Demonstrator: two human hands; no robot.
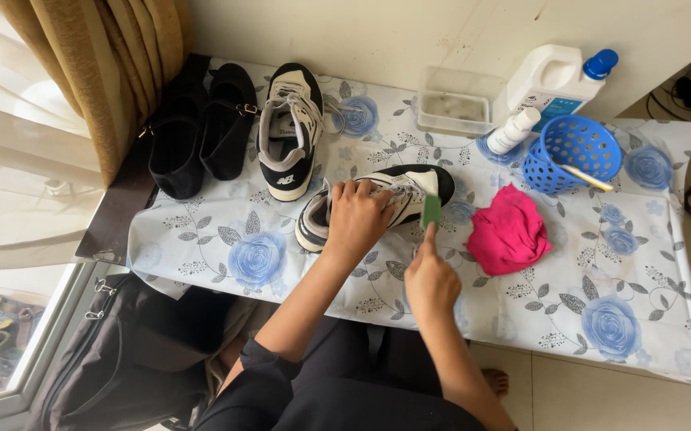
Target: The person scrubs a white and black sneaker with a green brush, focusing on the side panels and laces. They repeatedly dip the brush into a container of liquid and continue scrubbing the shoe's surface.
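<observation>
I sit in a home, beside a mustard fabric curtain (114, 72), at a table under a blue-rose floral cloth (601, 271), tiled floor (601, 391) below.

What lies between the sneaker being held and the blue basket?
In the head view, a crumpled pink cloth lies between the sneaker and the basket, slightly nearer the person.

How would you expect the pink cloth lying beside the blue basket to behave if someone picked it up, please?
The pink cloth lies crumpled in soft folds, so it would probably go limp and drape rather than hold its shape. It looks thin and light for its size. Pushed along the flowered table cover, it would likely bunch up, not roll or tip.
</observation>
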